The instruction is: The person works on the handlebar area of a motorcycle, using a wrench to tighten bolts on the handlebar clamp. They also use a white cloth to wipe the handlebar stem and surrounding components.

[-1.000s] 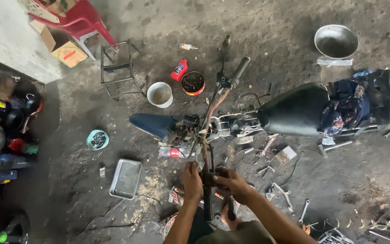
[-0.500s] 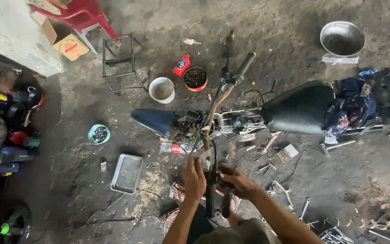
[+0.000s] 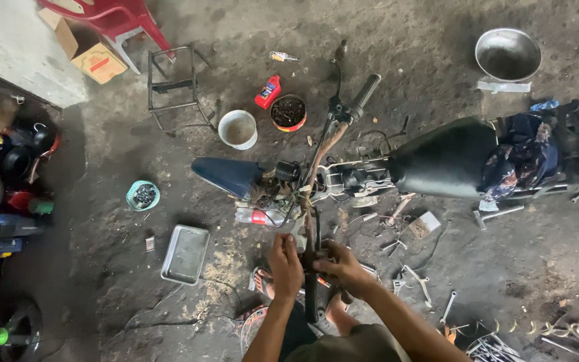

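Note:
A stripped motorcycle lies across the concrete floor, its black seat (image 3: 447, 159) to the right and blue front fender (image 3: 226, 174) to the left. Its rusty handlebar (image 3: 316, 167) runs from the far black grip (image 3: 363, 90) down to me. My left hand (image 3: 285, 265) and my right hand (image 3: 343, 265) both clasp the near end of that handlebar (image 3: 310, 281), one on each side. My feet in sandals show just below my hands.
A metal tray (image 3: 185, 253) lies left of my hands. A white bucket (image 3: 238, 129), a round tin of parts (image 3: 288, 112) and a red bottle (image 3: 267, 92) sit beyond the bike. A steel bowl (image 3: 507, 53) is far right. Wrenches (image 3: 413, 278) litter the floor.
My view has shifted slightly, so everything sits a little higher and to the right. Both hands stay clasped on the near handlebar end, the right hand slightly closer in.

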